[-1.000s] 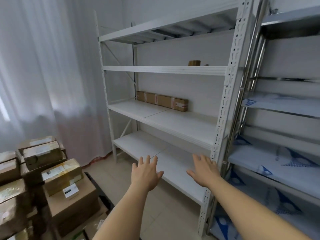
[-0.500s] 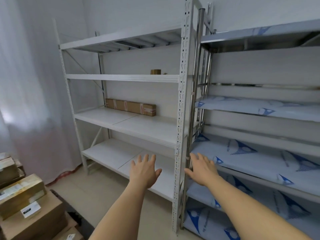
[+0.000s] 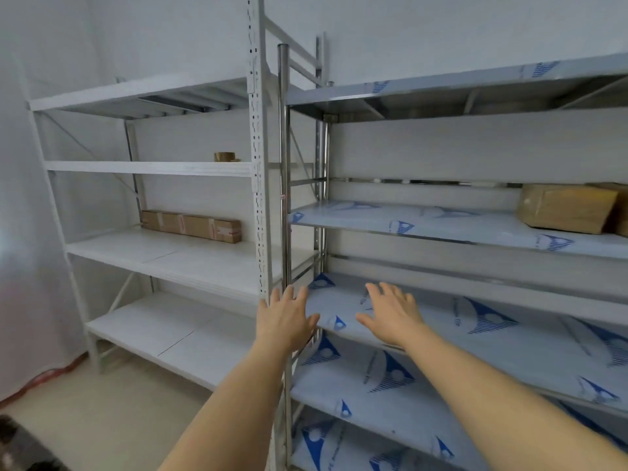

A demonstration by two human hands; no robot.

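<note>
Both my arms reach forward, palms down, fingers straight and spread. My left hand (image 3: 284, 317) hangs in front of the uprights where the white shelf rack (image 3: 159, 168) meets the steel shelf rack (image 3: 441, 229). My right hand (image 3: 390, 312) hovers before a steel shelf covered in blue-printed film. Neither hand holds anything. A long cardboard box (image 3: 192, 226) lies at the back of the white rack's middle shelf. A brown parcel (image 3: 567, 207) sits on a steel shelf at the right edge.
A roll of brown tape (image 3: 225, 156) stands on the white rack's upper shelf. A white curtain (image 3: 20, 232) hangs at the left. Pale tiled floor (image 3: 102, 419) lies below, with a dark object (image 3: 20, 450) in the bottom left corner.
The view has swung right: the stack of cardboard boxes at the left has left the frame, and the steel rack with its brown parcel has come in. Both hands stay outstretched and open.
</note>
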